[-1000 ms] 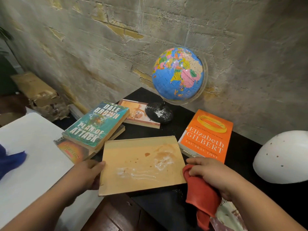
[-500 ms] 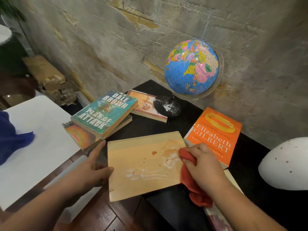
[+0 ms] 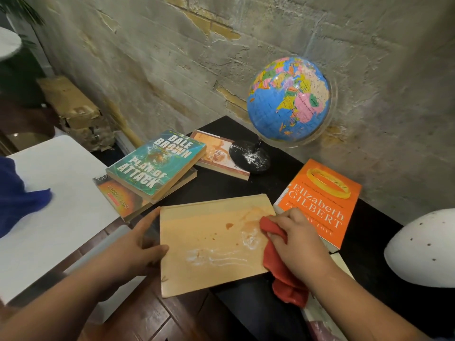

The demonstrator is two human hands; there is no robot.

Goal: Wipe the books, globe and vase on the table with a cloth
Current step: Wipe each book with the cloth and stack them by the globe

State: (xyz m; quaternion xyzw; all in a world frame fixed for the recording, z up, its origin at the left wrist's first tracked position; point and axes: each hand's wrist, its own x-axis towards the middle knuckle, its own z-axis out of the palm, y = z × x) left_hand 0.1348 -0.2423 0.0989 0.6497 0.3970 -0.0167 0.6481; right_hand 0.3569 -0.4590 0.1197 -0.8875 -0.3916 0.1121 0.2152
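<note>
A tan book (image 3: 211, 244) with white dust streaks and small stains lies at the front of the black table (image 3: 268, 185), overhanging its edge. My left hand (image 3: 134, 247) grips its left edge. My right hand (image 3: 299, 242) holds a red cloth (image 3: 280, 264) pressed on the book's right side. An orange Elizabeth Gilbert book (image 3: 320, 203) lies to the right. A teal Dale Brown book (image 3: 157, 163) rests on another book (image 3: 120, 200) at the left. A blue globe (image 3: 289, 99) on a dusty black base (image 3: 248, 156) stands at the back, and a white vase (image 3: 423, 249) is at the right.
A small paperback (image 3: 216, 153) lies beside the globe base. A white surface (image 3: 54, 207) with a blue cloth (image 3: 17, 193) sits at the left. Rough concrete wall behind the table. Cardboard boxes (image 3: 73, 112) stand on the floor at the back left. Another book (image 3: 322, 318) lies under my right forearm.
My right hand moved the red cloth from off the book's right edge up onto its upper right surface. My left hand shifted along the left edge. The camera view drifted left and down.
</note>
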